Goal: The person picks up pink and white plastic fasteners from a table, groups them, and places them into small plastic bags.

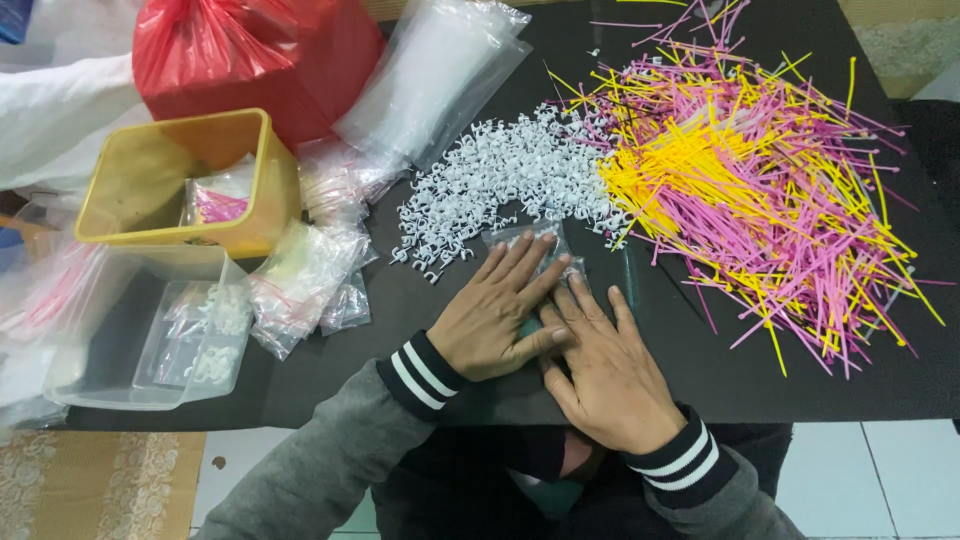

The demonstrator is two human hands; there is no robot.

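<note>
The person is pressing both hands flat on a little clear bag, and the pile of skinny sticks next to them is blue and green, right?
Nearly. The head view shows both hands, left and right, flat on the small clear bag, but the pile of thin ties beside them is pink and yellow, not blue and green.

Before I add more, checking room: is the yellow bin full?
No, the yellow bin is mostly empty; only small bags lie at its bottom.

Pink/yellow ties (770, 190); white clips (500, 185); red bag (250, 50).
</note>
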